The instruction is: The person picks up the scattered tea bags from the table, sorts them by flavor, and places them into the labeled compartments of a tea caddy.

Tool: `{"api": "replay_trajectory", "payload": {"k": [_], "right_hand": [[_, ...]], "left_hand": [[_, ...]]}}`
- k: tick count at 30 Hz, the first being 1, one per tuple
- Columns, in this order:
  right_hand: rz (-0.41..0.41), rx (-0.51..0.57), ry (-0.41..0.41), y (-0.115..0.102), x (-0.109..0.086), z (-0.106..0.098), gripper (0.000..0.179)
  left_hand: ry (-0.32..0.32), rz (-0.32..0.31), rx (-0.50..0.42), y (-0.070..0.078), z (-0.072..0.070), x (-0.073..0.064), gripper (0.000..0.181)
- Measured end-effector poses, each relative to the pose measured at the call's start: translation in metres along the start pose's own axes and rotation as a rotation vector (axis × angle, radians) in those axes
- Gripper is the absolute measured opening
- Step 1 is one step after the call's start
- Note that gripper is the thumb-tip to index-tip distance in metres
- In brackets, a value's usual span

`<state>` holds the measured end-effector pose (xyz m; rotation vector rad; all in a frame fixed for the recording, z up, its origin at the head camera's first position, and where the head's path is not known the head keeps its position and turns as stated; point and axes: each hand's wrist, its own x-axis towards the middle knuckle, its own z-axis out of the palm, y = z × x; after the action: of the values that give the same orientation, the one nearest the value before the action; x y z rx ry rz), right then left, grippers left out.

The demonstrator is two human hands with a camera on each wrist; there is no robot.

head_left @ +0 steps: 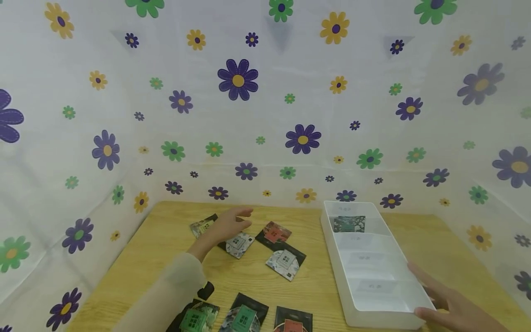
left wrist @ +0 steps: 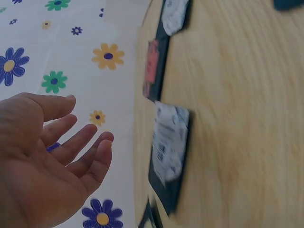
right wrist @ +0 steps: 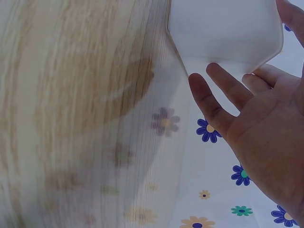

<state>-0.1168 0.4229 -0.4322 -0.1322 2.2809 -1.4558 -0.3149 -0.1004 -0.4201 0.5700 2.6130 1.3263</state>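
My left hand [head_left: 228, 226] hovers over flat square sachets, its fingers loosely bent and nothing between them. Beneath it lie a sachet with a yellow label [head_left: 203, 227] and a grey-white one [head_left: 239, 245], both partly covered by the hand. In the left wrist view a gap separates the hand [left wrist: 52, 156] from the grey-white sachet [left wrist: 171, 140]. At the near right corner of a white divided tray [head_left: 350, 318], my right hand [head_left: 452, 302] holds on, thumb at the near end and fingers along the right side. A green-labelled sachet [head_left: 350, 224] stands in the tray's far compartment.
Right of the left hand lie a red-labelled sachet [head_left: 275, 233] and a white one [head_left: 287, 263]. Along the near edge are sachets with green [head_left: 195, 319], teal [head_left: 244, 317] and red [head_left: 292, 325] labels. A flower-patterned sheet [head_left: 265, 115] surrounds the wooden table [head_left: 157, 258].
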Motion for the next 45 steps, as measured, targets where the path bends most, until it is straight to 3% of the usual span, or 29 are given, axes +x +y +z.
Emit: {"api": "replay_trajectory", "payload": {"k": [5,12,20,26,31,39,45], "right_hand": [[-0.028,-0.049,0.001,0.002,-0.001,-0.002,0.085],[0.030,-0.018,-0.010,0.001,-0.002,-0.003,0.085],[0.053,-0.004,-0.002,0.003,-0.001,-0.002,0.086],[0.008,0.073,-0.026,0.005,-0.001,-0.001,0.083],[-0.011,0.053,-0.019,0.005,-0.001,-0.001,0.083],[-0.026,0.047,-0.037,0.006,-0.002,-0.002,0.082],[-0.030,0.076,-0.060,0.006,-0.002,-0.003,0.080]], "left_hand": [[-0.004,0.011,0.110,-0.016,-0.009,-0.011,0.045],[-0.054,0.048,0.244,-0.028,-0.013,-0.023,0.046],[-0.109,0.022,0.391,-0.033,-0.007,-0.024,0.048],[-0.145,0.017,0.461,-0.036,-0.005,-0.025,0.047],[-0.167,0.021,0.505,-0.038,-0.006,-0.027,0.046],[-0.125,0.089,0.656,-0.042,-0.003,-0.027,0.044],[-0.102,0.097,0.775,-0.038,0.002,-0.027,0.044]]}}
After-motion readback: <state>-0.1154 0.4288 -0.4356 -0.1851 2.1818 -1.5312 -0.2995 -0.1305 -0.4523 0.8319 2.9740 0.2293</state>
